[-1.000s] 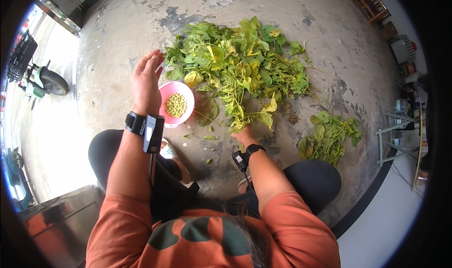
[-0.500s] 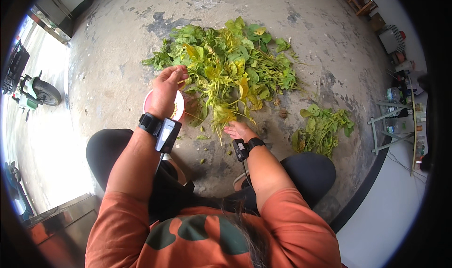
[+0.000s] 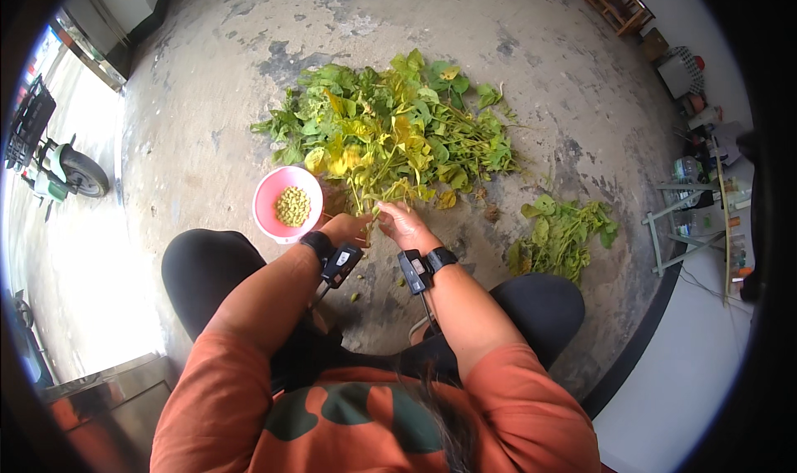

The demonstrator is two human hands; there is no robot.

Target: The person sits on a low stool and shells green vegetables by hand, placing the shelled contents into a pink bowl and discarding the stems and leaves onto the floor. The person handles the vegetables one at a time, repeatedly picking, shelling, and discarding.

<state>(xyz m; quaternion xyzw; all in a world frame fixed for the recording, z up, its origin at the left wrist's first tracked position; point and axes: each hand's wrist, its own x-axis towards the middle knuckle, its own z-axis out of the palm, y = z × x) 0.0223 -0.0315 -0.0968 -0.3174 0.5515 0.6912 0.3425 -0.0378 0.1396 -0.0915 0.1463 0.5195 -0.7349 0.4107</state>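
My left hand and my right hand meet at the near end of a leafy bean plant with yellow-green leaves. My right fingers are closed around its stem. My left fingers pinch at the same spot, by a small green bit that looks like a pod. Exactly what lies between the left fingertips is partly hidden. Just left of the plants stands a pink bowl holding many pale green beans. Beyond my hands spreads a large heap of bean plants.
A smaller bunch of plants lies to the right on the worn concrete floor. Loose pods are scattered near my feet. At the right wall stands a cluttered folding table; a motorbike is outside at the left.
My left hand has come from above the pink bowl, down and right, to the plant stem beside my right hand. The bowl and its beans are now uncovered.
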